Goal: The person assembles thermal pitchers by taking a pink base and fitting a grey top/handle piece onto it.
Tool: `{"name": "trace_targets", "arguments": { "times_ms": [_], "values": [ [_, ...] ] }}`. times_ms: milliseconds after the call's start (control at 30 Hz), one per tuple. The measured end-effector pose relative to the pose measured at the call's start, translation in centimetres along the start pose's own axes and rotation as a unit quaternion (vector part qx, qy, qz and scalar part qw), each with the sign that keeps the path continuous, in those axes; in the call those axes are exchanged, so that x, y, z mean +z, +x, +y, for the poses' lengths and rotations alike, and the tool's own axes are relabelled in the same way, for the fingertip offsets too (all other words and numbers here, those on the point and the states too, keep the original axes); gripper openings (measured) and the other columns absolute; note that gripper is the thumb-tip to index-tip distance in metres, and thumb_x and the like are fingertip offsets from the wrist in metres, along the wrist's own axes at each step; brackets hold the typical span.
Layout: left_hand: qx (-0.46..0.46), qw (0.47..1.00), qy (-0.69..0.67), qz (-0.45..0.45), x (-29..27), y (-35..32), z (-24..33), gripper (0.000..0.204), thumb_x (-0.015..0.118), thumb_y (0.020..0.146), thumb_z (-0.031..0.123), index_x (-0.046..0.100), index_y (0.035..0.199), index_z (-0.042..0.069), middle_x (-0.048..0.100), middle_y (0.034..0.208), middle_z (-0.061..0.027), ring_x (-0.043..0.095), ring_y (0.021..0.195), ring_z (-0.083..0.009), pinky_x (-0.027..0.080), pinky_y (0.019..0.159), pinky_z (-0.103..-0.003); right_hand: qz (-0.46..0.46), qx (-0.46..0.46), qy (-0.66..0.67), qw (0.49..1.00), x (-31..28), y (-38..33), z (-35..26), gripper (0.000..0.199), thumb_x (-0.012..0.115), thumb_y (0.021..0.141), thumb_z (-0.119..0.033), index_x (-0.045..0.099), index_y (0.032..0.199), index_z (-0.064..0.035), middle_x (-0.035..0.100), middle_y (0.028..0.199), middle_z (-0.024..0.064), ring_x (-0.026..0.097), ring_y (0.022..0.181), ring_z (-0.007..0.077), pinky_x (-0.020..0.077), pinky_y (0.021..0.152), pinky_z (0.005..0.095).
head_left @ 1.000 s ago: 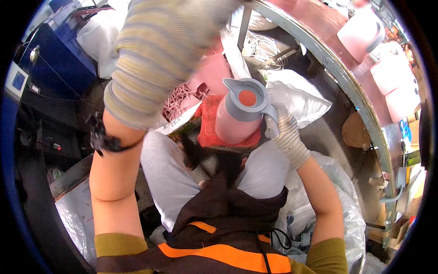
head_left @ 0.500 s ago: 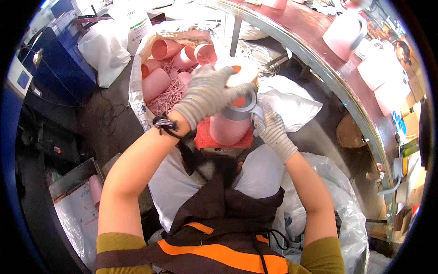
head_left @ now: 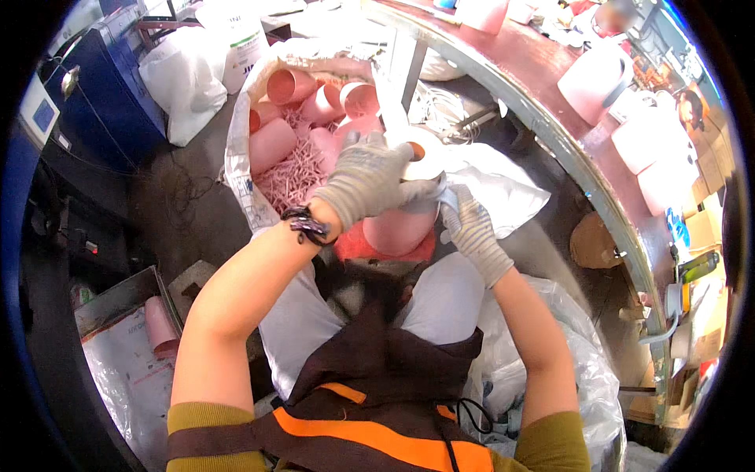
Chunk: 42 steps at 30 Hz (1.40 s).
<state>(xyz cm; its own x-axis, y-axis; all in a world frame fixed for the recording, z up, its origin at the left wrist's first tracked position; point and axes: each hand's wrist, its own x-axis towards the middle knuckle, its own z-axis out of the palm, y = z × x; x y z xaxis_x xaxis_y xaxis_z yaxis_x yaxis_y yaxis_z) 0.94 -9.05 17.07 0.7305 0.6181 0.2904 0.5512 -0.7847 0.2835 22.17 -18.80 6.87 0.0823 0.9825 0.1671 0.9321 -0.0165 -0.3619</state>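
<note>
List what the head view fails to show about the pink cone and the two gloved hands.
- Top end of the pink cone: covered by the left hand.
- Right hand fingertips: tucked behind the cone's white wrapping.
- Cone's lower end: hidden behind the lap.
- Sack of pink cones: its depth is hidden by the contents.

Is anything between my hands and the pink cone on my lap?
Nothing visible. The left hand lies over the top of the pink cone, and the right hand rests against its right side. Both gloves touch it directly. The sack of cones sits behind, out of the way.
</note>
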Motion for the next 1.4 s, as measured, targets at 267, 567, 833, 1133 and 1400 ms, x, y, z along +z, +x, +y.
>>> {"name": "trace_targets", "arguments": {
  "times_ms": [267,567,833,1133,1400],
  "values": [
    [-0.185,0.973,-0.01,0.135,7.9,-2.5,-4.8,0.052,0.065,0.079,0.054,0.064,0.107,0.01,0.063,0.094,-0.0207,0.058,0.091,-0.0378,0.044,0.083,-0.046,0.448,-0.036,0.06,0.891,-21.5,-4.2,-1.7,0.041,0.057,0.091,-0.018,0.05,0.129,-0.0055,0.056,0.124,0.0153,0.051,0.116,0.0249,0.0389,0.1,0.0362],
    [-0.152,0.988,-0.023,0.021,13.1,-7.1,-6.8,0.053,0.07,0.074,0.051,0.061,0.112,0.016,0.056,0.111,-0.019,0.051,0.106,-0.0349,0.04,0.089,-0.049,0.459,0.096,-0.249,0.847,-33.7,6.4,13.7,0.045,0.049,0.091,-0.029,0.049,0.132,-0.0094,0.061,0.124,0.0117,0.057,0.116,0.0262,0.0423,0.098,0.038],
    [-0.373,0.905,-0.002,0.204,1.4,-24.0,-21.3,0.038,0.066,0.082,0.024,0.058,0.116,0.008,0.059,0.116,-0.0151,0.057,0.108,-0.0335,0.046,0.091,-0.043,0.192,0.059,-0.371,0.907,-18.8,10.0,13.3,0.049,0.051,0.093,-0.027,0.043,0.138,-0.007,0.048,0.136,0.0149,0.043,0.128,0.0299,0.0335,0.106,0.041],
    [-0.774,0.604,0.04,0.187,5.4,-63.2,-31.4,0.051,0.056,0.09,0.037,0.058,0.123,-0.001,0.057,0.125,-0.0205,0.056,0.113,-0.029,0.046,0.094,-0.041,0.112,-0.136,-0.281,0.943,-6.1,7.6,3.4,0.052,0.052,0.095,-0.025,0.039,0.142,-0.005,0.038,0.146,0.0182,0.034,0.137,0.0335,0.0271,0.113,0.0428],
    [-0.628,0.268,-0.273,0.678,6.2,-61.8,-30.0,0.057,0.054,0.09,0.043,0.052,0.129,0.002,0.058,0.126,-0.0094,0.058,0.107,-0.0288,0.046,0.091,-0.042,-0.009,-0.122,0.107,0.987,4.0,8.1,-16.7,0.048,0.059,0.09,-0.021,0.048,0.132,-0.0019,0.049,0.133,0.017,0.046,0.125,0.0298,0.0343,0.106,0.0395]
  ]
}}
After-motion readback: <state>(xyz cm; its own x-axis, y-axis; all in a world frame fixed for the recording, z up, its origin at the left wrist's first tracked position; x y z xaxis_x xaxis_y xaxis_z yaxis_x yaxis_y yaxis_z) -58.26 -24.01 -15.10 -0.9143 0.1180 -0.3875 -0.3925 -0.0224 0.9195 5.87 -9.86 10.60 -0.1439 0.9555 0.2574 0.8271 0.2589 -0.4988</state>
